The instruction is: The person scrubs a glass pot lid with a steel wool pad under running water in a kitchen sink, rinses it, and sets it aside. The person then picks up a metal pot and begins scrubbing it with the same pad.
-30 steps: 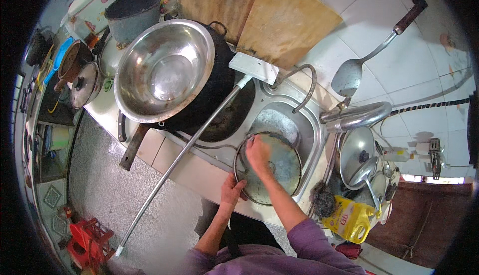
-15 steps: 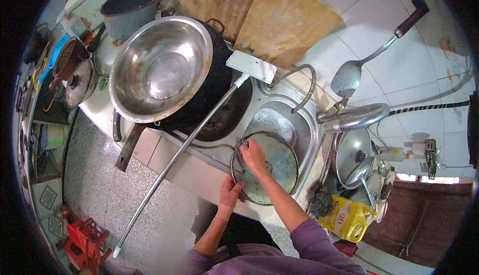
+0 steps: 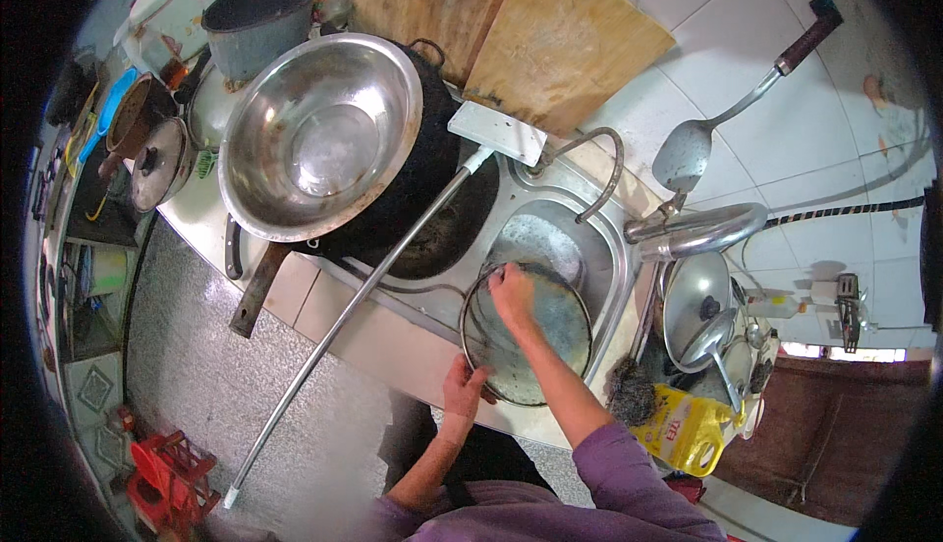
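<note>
A round glass pot lid (image 3: 550, 336) with a dark metal rim is held tilted over the near side of the steel sink (image 3: 614, 291). My left hand (image 3: 464, 393) grips the lid's lower left rim, with the thumb on top and the fingers partly hidden beneath. Across the glass reaches my right hand (image 3: 512, 296), its fingers bunched against the lid's upper left part near the rim. Something small and dark shows at those fingertips, but I cannot make out what it is. The lid's knob is mostly covered by my right forearm.
A steel basin (image 3: 324, 139) rests on a black wok (image 3: 437, 164) left of the sink. A long-handled squeegee (image 3: 363, 291) leans across the counter. Right of the sink are the faucet (image 3: 702, 232), a dark scouring pad (image 3: 632, 392) and a yellow package (image 3: 678, 431).
My right hand has slid a little up and to the right on the glass, toward the upper rim. The lid and my left hand have shifted slightly to the right.
</note>
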A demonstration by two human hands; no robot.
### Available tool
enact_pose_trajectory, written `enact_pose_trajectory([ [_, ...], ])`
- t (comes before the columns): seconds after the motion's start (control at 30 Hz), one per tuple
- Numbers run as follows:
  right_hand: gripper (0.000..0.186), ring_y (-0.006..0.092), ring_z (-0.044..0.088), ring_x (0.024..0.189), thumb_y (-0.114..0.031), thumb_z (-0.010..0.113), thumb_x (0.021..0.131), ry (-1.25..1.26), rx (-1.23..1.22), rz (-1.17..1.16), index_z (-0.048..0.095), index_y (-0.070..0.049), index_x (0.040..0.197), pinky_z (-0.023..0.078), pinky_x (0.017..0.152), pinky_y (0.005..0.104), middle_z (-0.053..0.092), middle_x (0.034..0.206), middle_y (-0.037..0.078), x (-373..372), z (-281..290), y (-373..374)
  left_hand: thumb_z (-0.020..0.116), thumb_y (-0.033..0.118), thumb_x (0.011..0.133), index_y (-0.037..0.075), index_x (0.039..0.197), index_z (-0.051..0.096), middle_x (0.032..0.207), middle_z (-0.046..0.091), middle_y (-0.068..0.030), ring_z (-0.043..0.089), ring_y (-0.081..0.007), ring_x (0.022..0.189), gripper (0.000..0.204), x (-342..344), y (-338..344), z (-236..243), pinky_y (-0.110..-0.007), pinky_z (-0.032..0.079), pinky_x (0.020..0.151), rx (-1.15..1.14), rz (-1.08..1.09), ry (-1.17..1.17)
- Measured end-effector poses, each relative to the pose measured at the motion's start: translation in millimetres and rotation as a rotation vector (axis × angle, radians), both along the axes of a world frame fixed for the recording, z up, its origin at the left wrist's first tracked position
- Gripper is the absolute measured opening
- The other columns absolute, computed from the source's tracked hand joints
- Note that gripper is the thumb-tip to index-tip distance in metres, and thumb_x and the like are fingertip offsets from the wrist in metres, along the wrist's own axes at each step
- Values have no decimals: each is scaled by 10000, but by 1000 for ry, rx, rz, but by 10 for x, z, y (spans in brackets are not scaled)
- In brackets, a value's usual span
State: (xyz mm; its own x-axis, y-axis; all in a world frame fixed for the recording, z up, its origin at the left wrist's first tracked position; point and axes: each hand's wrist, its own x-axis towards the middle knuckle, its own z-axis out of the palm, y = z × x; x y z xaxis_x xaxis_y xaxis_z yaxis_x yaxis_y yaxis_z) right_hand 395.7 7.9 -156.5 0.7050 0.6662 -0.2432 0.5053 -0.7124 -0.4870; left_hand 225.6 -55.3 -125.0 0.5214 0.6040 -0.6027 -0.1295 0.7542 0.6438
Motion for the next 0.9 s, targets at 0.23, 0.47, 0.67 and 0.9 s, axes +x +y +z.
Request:
enact_pose_trajectory([
  [0.23,293,417,555,702,-293,515,807,221,36,242,509,-21,914,430,641,488,590,762,211,-618,350,-364,568,-6,751,58,835,450,719,533,-34,562,-145,636,158,-210,-12,-312,-285,485,540,-34,112,-49],
  [0.47,240,403,565,695,-256,505,822,10,16,173,483,-25,887,438,606,491,589,747,217,-363,88,-214,554,36,787,31,975,492,792,564,-37,543,-123,592,198,-94,199,-312,-259,468,481,146,-136,146],
  [0.67,270,404,571,616,-275,491,834,-187,-24,34,478,-12,892,447,550,497,580,670,228,100,-62,36,563,51,784,22,886,509,689,548,-36,529,-120,494,119,-11,171,-245,-248,453,393,127,-57,89],
  [0.9,257,371,591,636,-280,513,811,-94,-101,115,507,-23,810,464,553,469,597,707,216,-478,114,-142,563,52,785,25,863,514,678,553,-28,522,-120,465,96,-28,171,-283,-248,446,390,100,-58,114],
])
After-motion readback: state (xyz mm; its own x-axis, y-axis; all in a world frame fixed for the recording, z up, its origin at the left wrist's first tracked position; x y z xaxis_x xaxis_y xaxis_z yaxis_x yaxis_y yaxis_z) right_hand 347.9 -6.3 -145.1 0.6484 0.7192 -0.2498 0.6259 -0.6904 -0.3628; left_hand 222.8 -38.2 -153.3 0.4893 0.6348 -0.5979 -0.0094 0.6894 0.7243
